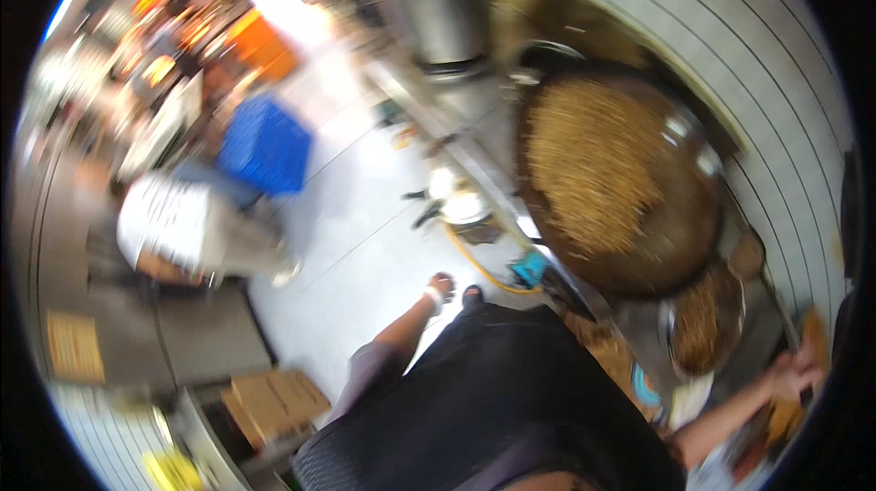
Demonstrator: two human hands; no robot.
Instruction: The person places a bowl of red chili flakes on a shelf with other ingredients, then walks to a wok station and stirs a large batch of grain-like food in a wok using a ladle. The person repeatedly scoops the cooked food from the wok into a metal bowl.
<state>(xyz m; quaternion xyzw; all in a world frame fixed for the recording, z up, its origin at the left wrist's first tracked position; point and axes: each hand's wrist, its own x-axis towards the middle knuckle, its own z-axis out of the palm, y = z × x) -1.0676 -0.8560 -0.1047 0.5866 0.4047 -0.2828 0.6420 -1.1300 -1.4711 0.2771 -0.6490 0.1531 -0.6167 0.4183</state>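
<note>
My right hand (797,371) is at the lower right, closed around the handle of a long metal ladle (746,255). The ladle's bowl lies beside a large wok (677,238). Brown shredded or grain-like food (592,162) fills much of the wok, leaving its lower right side bare. Between the wok and my right arm sits a metal bowl (739,327) with similar brown food (697,330). My left hand (442,287), with a white band at the wrist, hangs over the floor away from the stove. Its fingers look curled, but blur hides whether they hold anything.
A tall steel pot (438,19) stands beyond the wok. Below the counter edge are a yellow hose (472,262) and a turquoise object (528,268). Across the pale floor (342,244), a person in white (171,224) bends near a blue crate (265,142). Cardboard (277,402) lies lower left.
</note>
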